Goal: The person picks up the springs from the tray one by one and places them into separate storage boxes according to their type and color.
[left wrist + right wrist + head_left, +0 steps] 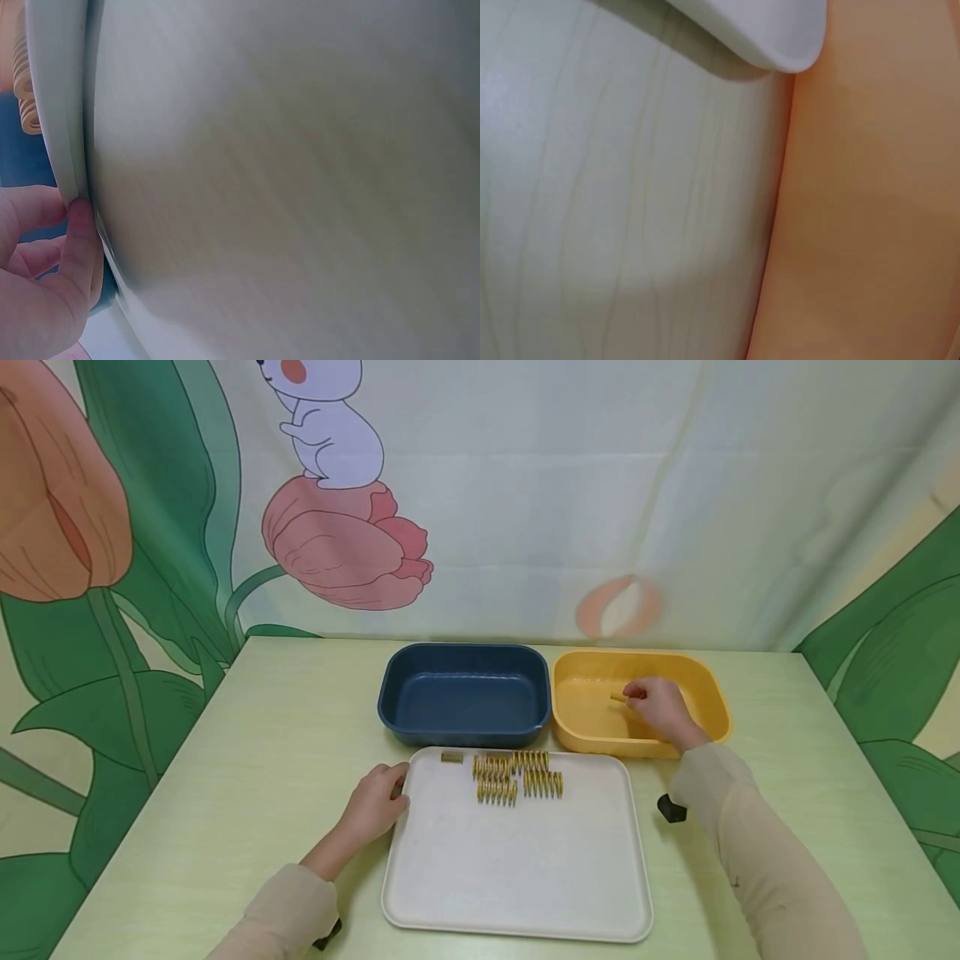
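Right hand (660, 706) is pinching a slim yellow piece (617, 697), probably a spring, over the yellow bin (581, 693), jutting past its fingertips. Left hand (375, 797) is gripping the tray rim (517, 932); springs (497, 791) are lying right of its fingers. Seemingly placing; next is likely needing pinch release.

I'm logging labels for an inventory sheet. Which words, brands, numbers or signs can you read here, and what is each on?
None: no readable text shows in any view.
The coil springs, white tray, navy bin and yellow bin show no lettering; the patterned backdrop shows only drawings.
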A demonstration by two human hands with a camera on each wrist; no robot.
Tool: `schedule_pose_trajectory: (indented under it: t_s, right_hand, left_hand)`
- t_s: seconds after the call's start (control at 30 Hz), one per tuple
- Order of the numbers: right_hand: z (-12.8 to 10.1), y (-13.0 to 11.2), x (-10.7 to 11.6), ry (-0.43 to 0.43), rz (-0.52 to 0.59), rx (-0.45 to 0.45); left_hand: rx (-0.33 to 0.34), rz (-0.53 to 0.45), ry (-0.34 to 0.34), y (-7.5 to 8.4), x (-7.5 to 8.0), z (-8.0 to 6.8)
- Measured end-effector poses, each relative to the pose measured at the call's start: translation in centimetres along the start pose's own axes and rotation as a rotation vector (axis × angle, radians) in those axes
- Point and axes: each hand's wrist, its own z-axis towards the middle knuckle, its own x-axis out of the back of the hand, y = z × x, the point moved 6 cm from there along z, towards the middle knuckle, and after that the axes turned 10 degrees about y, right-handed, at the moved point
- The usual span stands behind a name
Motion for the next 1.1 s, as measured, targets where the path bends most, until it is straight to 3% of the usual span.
schedule_pose_trajectory:
  t_s: [1.1]
  right_hand:
    - [0.4, 1.4, -0.7, -0.073, 0.024, -0.124]
  left_hand:
    - [0.025, -0.013, -0.002, 0.1, 0.2, -0.3]
